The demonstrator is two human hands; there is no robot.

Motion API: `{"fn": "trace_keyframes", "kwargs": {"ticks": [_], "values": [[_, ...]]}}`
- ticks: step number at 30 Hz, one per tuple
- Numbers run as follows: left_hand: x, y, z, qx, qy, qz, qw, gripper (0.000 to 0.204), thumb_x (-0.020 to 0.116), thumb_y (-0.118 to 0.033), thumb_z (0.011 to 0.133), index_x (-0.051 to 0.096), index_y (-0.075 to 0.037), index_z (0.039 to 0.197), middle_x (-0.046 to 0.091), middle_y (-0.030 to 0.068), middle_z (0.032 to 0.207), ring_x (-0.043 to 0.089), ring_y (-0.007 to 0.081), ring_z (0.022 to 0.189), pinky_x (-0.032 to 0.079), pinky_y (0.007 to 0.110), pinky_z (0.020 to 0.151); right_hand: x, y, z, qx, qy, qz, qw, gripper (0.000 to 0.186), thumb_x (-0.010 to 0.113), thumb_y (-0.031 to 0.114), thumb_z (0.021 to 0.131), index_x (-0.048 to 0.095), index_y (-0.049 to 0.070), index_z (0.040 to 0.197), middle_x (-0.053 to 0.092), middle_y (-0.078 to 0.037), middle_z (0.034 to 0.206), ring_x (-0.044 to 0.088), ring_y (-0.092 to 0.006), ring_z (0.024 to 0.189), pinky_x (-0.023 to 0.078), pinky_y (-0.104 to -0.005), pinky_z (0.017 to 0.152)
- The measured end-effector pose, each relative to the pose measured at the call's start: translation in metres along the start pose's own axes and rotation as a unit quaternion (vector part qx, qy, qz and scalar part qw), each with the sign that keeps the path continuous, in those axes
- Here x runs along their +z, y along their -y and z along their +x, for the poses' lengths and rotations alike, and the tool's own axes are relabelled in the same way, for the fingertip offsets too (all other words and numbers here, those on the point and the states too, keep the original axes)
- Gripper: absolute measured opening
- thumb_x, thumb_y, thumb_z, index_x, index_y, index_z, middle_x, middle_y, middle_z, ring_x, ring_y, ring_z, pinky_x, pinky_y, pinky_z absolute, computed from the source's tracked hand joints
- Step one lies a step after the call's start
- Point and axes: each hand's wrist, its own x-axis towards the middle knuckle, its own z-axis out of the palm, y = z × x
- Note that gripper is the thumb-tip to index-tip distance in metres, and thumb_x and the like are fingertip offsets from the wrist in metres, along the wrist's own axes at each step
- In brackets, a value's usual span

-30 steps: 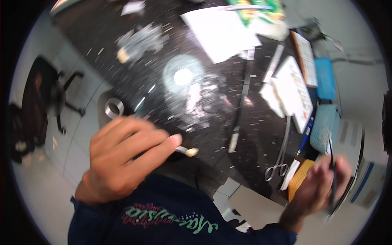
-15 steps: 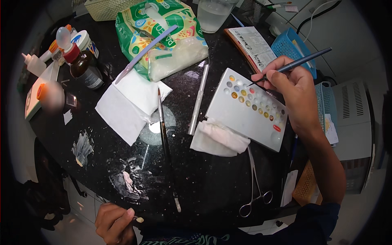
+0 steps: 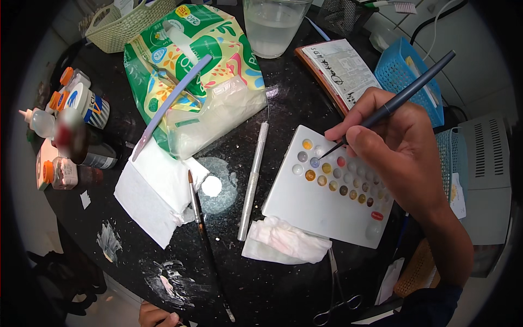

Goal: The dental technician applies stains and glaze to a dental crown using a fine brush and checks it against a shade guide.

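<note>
A small workshop or laboratory workbench
A glossy black tabletop (image 3: 272, 291) holds a white rectangular palette (image 3: 318, 204) with round coloured wells at right, a slim black-handled brush (image 3: 206, 240) and a silver metal rod-shaped tool (image 3: 254, 180) mid-bench, silver ring-handled scissors or forceps (image 3: 334, 272) near right, and clear orange-capped bottles (image 3: 66, 174) at left; a grey slotted box-shaped appliance (image 3: 482, 158) stands at right.

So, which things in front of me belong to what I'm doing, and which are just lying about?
Apparently in use:
dark fine-tipped brush, held in your right hand
white palette, under that brush's tip

Apparently just lying about:
black-handled brush
silver rod-shaped tool
tissue beside the palette
ring-handled metal tool
green patterned bag

Your left hand is cut off, so I can't judge its part.
</note>
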Motion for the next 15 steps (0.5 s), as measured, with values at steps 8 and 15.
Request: {"fn": "trace_keyframes", "kwargs": {"ticks": [8,15], "values": [[-0.0058,0.0037,-0.0017,0.007,0.023,0.002,1.000,0.019,0.062,-0.003,0.075,0.066,0.003,0.093,0.058,0.0132,0.078,0.056,0.0280,0.070,0.047,0.036,0.064,-0.0004,0.0004,0.0016,-0.016,0.010,-0.011,1.000,0.013,0.054,0.008,0.081,0.056,-0.005,0.080,0.061,-0.013,0.079,0.059,-0.0093,0.067,0.049,-0.0230,0.062],[-0.0062,0.0014,-0.0017,-0.006,0.025,0.000,1.000,0.018,0.066,-0.006,0.076,0.066,0.003,0.091,0.057,0.0128,0.078,0.055,0.0273,0.070,0.046,0.036,0.063,0.0018,0.0053,0.0047,-0.022,0.024,-0.043,0.999,0.013,0.054,0.008,0.079,0.056,-0.005,0.078,0.060,-0.011,0.077,0.060,-0.0089,0.067,0.049,-0.0210,0.063]]}}
